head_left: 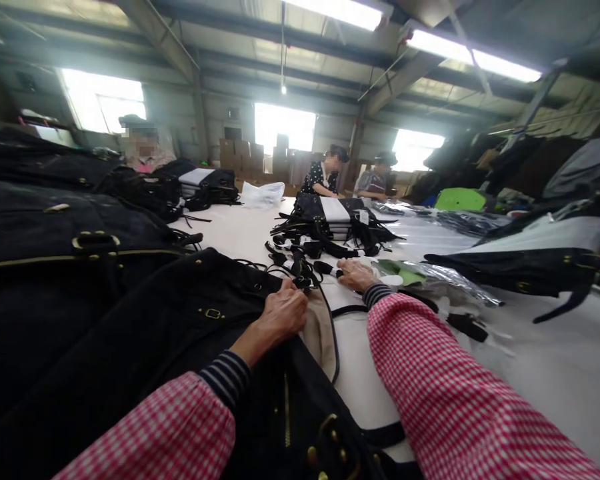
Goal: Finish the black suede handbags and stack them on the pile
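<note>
The left hand (280, 312) is curled into a fist and grips the top edge of the black handbag (180, 333), which lies on the white table (555, 360) in front of the person. The right hand (355, 275) rests flat with its fingers (344, 267) stretched out, their tips touching a tangle of black straps (300, 257) just beyond the handbag.

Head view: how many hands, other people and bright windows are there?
Hands: 2 (left hand, right hand)
Other people: 3 (left person, middle person, right person)
Bright windows: 3 (left window, middle window, right window)
Total: 8
</note>
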Tool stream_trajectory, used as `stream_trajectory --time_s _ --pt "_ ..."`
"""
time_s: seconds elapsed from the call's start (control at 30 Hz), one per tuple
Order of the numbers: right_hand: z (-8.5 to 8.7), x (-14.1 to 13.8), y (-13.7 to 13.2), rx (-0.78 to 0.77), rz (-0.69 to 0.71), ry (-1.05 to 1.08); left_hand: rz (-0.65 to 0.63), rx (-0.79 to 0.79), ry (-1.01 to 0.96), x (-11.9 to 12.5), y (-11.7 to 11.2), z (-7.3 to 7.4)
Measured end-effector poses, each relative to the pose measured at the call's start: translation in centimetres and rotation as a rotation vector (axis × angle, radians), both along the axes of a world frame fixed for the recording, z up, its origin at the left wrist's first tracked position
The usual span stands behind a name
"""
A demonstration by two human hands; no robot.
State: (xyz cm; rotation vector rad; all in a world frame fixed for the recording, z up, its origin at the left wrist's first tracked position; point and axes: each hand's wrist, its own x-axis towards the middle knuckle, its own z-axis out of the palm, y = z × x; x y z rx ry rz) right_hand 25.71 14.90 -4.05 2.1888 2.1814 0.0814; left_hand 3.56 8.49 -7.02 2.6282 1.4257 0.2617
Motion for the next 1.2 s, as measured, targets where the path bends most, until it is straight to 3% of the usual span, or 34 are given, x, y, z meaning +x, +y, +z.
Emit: stream_trajectory --time_s 0.13,0.27,0.33,0.43,0.5,0.57,0.63,0.8,0.87,0.93,1.03,1.1,1.2 --pt "-0.8 -0.5 0.8 0.001 -0.052 0.009 -0.018 0.03 -0.021 0.0 0.1 -0.5" --pt "0.4 -1.7 0.0 0.12 -0.038 -0.008 0.015 0.011 -0.055 -0.1 0.4 -0.9" --pt "2.2 -2.2 -0.9 0.203 -0.014 -0.027 0.007 -0.001 -0.05 -0.1 0.6 -0.9" --pt "6.2 -2.2 -3.0 0.292 0.021 -0.05 -0.026 0.003 -0.03 -0.1 0.7 -0.9" --pt "8.9 -1.7 -4.5 0.286 0.036 -0.066 -0.029 0.004 -0.024 -0.1 0.7 -0.9" --pt "10.4 -1.1 -6.1 0.224 0.03 -0.079 -0.021 0.0 -0.026 -0.2 0.7 -0.9" --pt "10.1 -0.6 -7.6 0.143 0.003 -0.06 -0.016 -0.004 -0.034 -0.2 0.8 -0.9" --pt "5.7 1.6 -11.7 0.042 -0.022 0.062 -0.029 -0.008 -0.018 -0.3 0.9 -0.9" --pt "5.2 4.1 -13.8 0.136 0.006 0.226 -0.026 -0.013 -0.009 -0.3 1.0 -0.9" --pt "5.7 7.8 -16.6 0.306 0.013 0.399 -0.027 -0.015 0.008 -0.3 1.2 -0.9" --pt "6.6 13.7 -22.0 0.468 -0.108 0.514 -0.03 -0.023 0.052 -0.3 1.6 -1.0" --pt "6.0 16.6 -25.7 0.422 -0.219 0.536 -0.03 -0.028 0.076 -0.3 1.8 -1.1" --pt "3.1 18.3 -30.1 0.253 -0.298 0.52 -0.019 -0.027 0.091 -0.3 2.0 -1.1"
